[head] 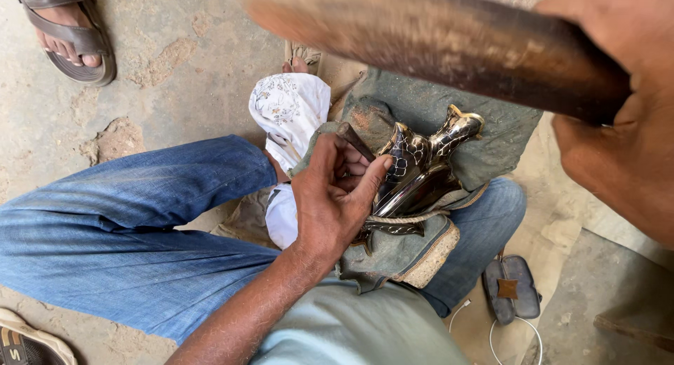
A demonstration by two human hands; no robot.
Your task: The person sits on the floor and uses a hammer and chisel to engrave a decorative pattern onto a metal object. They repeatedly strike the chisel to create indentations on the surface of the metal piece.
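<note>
The left hand [335, 196] pins a patterned metal bird figure [421, 165] on a padded cushion [414, 249] over the lap, fingers curled around a small chisel [354, 140]. The right hand [625, 119] grips a raised wooden mallet [435, 45]; much surface already looks engraved, work apparently mid-way.

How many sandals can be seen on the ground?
2: a brown sandal worn on a foot at top left, and another sandal at bottom left, partly cut off. More may be hidden.

A floor-level craft workshop: bare concrete floor [182, 63], dusty work cloth [491, 133]
</note>
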